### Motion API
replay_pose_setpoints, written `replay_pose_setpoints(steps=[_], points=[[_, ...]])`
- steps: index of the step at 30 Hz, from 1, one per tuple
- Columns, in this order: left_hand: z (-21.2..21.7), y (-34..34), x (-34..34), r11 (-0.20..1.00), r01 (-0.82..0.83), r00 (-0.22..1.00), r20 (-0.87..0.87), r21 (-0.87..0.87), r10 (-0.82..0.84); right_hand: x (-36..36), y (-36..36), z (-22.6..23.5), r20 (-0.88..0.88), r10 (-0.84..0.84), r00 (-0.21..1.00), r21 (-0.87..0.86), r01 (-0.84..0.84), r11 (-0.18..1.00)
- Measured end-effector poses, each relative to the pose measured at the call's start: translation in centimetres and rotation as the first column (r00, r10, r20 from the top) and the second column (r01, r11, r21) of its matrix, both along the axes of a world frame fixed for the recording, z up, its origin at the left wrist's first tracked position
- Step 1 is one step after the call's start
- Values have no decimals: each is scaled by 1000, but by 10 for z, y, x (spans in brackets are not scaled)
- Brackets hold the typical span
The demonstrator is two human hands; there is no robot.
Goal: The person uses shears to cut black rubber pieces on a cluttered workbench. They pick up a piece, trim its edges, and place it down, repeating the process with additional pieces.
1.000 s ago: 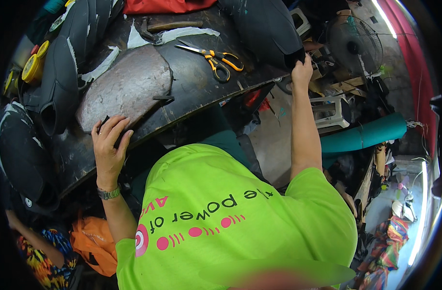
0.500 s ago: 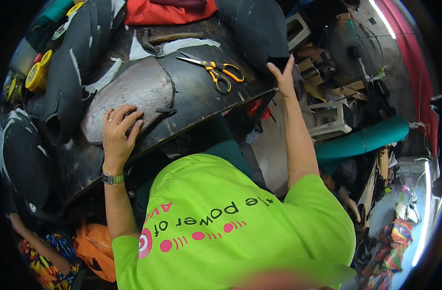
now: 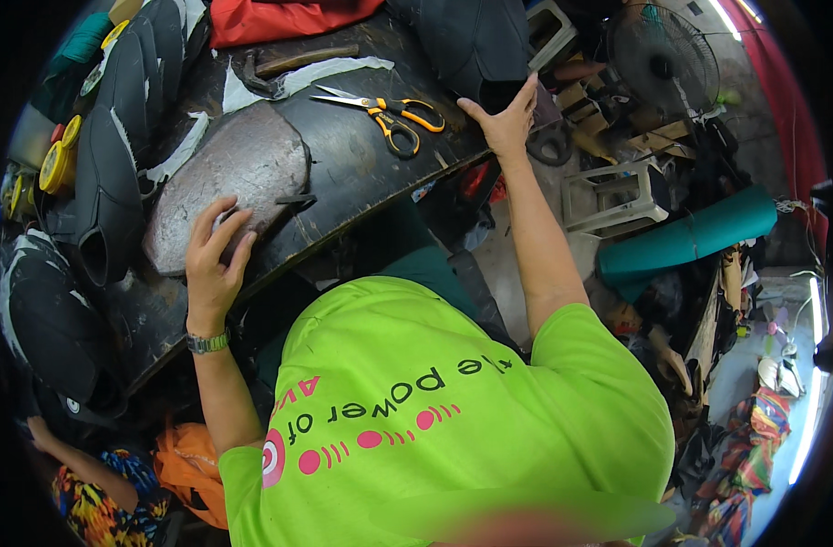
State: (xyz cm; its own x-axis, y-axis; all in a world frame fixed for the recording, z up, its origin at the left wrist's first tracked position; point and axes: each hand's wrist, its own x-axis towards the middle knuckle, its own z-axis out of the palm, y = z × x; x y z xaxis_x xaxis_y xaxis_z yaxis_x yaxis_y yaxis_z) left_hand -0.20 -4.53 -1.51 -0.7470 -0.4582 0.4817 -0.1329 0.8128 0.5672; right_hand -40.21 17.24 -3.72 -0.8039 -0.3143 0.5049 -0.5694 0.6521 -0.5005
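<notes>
My left hand (image 3: 217, 260) rests at the near edge of a flat grey-brown stone slab (image 3: 238, 173), its fingers apart and holding nothing. A small dark strip (image 3: 295, 199) lies at the slab's right edge. My right hand (image 3: 506, 123) is spread, thumb and fingers apart, against the near end of a folded black shoe-upper-like piece (image 3: 466, 46) at the table's right side. Whether it presses on that piece I cannot tell. Between my hands lie scissors (image 3: 393, 118) with orange and black handles, blades partly apart and pointing left.
The dark worktable (image 3: 343, 164) also carries a hammer (image 3: 298, 62), white scraps (image 3: 330, 71), red cloth (image 3: 289, 20), stacked black pieces (image 3: 106, 196) and yellow tubs (image 3: 59, 164). To the right are a plastic stool (image 3: 617, 196), a green roll (image 3: 690, 242) and a fan (image 3: 662, 64). Another person's arm (image 3: 88, 465) shows lower left.
The view has shifted slightly, so the table things sit further left. My left hand has slid toward the slab's near edge. My right hand stays at the black piece, its fingers still spread.
</notes>
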Motion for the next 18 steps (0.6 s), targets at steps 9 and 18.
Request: replay_pose_setpoints(steps=[9, 18], points=[[1, 18, 28, 996, -38, 973, -224, 83, 56, 120, -90, 8, -245, 762, 600, 163, -749, 642], [4, 30, 50, 988, -139, 972, -180, 72, 150, 254, -117, -2, 7, 999, -54, 262, -964, -54]])
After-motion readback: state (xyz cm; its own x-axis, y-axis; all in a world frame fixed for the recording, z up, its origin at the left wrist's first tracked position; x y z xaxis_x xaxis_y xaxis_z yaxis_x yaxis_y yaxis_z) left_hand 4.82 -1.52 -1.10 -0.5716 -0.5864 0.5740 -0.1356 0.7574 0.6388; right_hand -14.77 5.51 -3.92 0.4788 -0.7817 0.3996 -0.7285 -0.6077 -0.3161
